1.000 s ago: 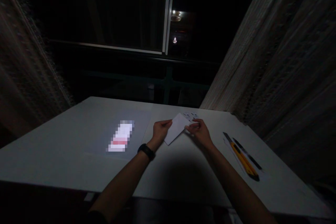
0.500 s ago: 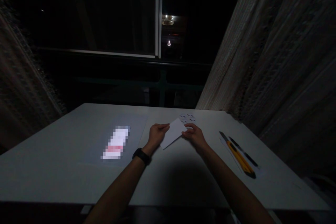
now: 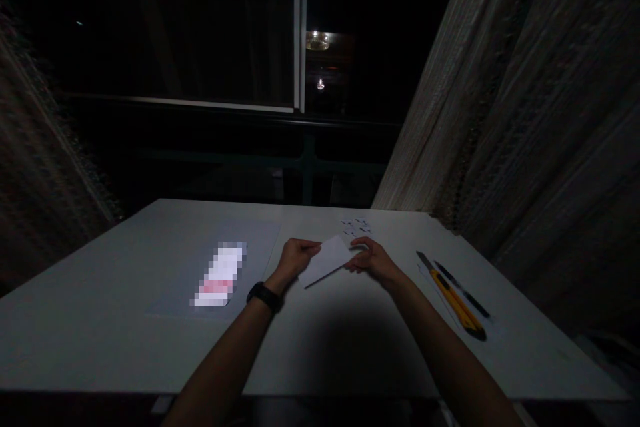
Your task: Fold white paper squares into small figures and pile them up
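Note:
A white piece of paper [image 3: 324, 263], seemingly folded, is tilted just above the table between my hands. My left hand [image 3: 295, 258], with a dark band on its wrist, pinches the paper's left edge between thumb and fingers. At the opposite corner, my right hand [image 3: 371, 259] curves its fingers around the paper; the fingertips are at its upper and lower edges. Just beyond the paper lie several small pieces with dark marks [image 3: 356, 225]. Dim light hides the finer detail of the fingertips.
On the white table [image 3: 125, 353], a lit, pixelated phone [image 3: 220, 273] rests on a pale sheet [image 3: 260, 247] at left. To the right lie a yellow utility knife [image 3: 456, 300] and a dark pen [image 3: 463, 289]. Curtains and a dark window stand behind.
The paper has shifted slightly left and tilted, with its lower edge now showing dark. My left hand moved a little left with it; my right fingers have loosened and spread somewhat at the corner.

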{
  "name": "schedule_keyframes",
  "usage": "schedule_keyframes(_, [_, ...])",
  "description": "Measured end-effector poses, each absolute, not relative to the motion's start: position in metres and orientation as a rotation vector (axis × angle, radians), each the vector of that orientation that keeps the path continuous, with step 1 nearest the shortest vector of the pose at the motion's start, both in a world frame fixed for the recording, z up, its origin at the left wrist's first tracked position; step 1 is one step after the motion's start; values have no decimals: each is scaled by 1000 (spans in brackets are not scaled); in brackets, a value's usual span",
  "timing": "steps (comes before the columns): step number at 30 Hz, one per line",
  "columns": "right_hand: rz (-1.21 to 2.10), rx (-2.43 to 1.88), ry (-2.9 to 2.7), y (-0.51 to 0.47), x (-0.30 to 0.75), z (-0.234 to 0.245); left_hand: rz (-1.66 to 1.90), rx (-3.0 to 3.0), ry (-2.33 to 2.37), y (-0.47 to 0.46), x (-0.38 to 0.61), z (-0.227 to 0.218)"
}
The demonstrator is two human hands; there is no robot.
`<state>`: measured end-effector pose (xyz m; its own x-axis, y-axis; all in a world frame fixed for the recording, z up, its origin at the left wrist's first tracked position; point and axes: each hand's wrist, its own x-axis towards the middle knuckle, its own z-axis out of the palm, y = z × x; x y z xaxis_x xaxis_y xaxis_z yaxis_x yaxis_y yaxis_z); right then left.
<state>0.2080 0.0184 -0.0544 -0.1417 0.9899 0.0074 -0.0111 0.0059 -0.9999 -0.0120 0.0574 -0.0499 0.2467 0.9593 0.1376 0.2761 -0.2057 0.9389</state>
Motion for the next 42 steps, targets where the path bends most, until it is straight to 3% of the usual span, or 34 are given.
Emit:
schedule_keyframes(35, [1243, -1152, -1543, 10, 211, -49, 908, 1765, 1081, 56, -17, -49])
schedule_keyframes(42, [1204, -1151, -1323, 12, 198, -47, 858, 1784, 1045, 52, -15, -44])
